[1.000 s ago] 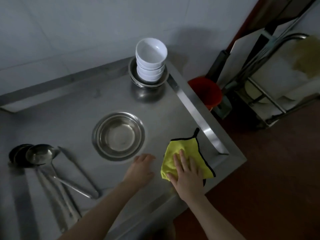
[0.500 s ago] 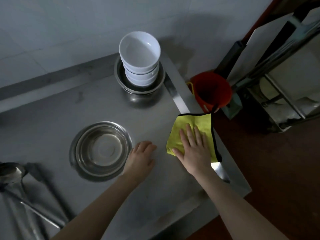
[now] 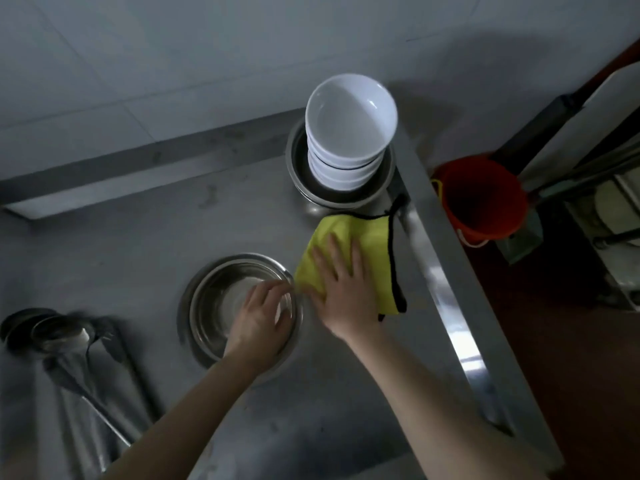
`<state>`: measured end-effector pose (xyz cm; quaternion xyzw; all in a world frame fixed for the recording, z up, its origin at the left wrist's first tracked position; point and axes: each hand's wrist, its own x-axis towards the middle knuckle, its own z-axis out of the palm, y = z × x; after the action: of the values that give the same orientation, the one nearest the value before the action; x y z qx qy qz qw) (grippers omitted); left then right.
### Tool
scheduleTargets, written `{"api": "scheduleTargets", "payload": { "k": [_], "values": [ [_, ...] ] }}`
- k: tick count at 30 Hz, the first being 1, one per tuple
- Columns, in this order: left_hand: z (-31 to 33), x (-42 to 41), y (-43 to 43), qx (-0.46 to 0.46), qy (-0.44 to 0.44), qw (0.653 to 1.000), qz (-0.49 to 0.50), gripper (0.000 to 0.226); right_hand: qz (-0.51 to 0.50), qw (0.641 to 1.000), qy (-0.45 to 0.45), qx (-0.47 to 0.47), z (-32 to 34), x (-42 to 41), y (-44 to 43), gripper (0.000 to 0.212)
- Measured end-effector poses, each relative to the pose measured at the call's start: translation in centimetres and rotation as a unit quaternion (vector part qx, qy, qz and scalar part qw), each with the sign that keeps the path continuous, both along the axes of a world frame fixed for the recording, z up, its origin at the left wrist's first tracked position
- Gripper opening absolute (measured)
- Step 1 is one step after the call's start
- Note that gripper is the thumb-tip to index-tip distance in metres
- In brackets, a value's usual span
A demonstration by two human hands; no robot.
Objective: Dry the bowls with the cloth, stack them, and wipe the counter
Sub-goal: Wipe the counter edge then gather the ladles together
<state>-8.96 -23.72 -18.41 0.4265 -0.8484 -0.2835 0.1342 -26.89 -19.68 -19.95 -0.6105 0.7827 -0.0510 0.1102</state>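
Observation:
A yellow cloth (image 3: 370,237) with black trim lies flat on the steel counter (image 3: 145,258), just in front of the bowl stack. My right hand (image 3: 343,285) presses on the cloth with straight, spread fingers. A shallow steel bowl (image 3: 214,299) sits at the counter's middle. My left hand (image 3: 259,320) is over its right rim, fingers curled at the edge. Several white bowls (image 3: 349,133) are stacked inside a steel bowl (image 3: 298,168) at the back right corner.
Steel ladles and tongs (image 3: 69,344) lie at the left. A raised steel rim (image 3: 440,278) bounds the counter's right side. Beyond it stand a red bucket (image 3: 485,199) and a metal rack (image 3: 616,202) on the floor. A tiled wall rises behind.
My right hand has slid the cloth toward the back, nearer the bowl stack. My left hand moved from the bare counter onto the steel bowl's right rim.

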Motion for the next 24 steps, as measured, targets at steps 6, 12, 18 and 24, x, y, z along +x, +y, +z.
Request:
{"api": "scheduleTargets", "payload": {
  "k": [6,12,18,24],
  "values": [
    [0.8,-1.6,-1.0,0.001,0.013,1.0,-0.002,0.032,0.036,0.999,0.014,0.031,1.0,0.4,8.5,0.066],
    [0.7,-4.9,-0.5,0.025,0.022,0.996,-0.078,0.036,0.002,0.994,0.083,0.069,2.2,-6.0,8.5,0.062],
    [1.4,-9.0,0.6,0.057,-0.001,0.99,-0.127,0.046,-0.002,0.986,0.141,0.089,3.1,-12.0,3.6,0.068],
    [1.7,-10.9,1.8,0.067,-0.011,0.988,-0.135,0.048,-0.032,0.989,0.128,0.066,3.2,-12.2,8.5,0.065]
  ]
}}
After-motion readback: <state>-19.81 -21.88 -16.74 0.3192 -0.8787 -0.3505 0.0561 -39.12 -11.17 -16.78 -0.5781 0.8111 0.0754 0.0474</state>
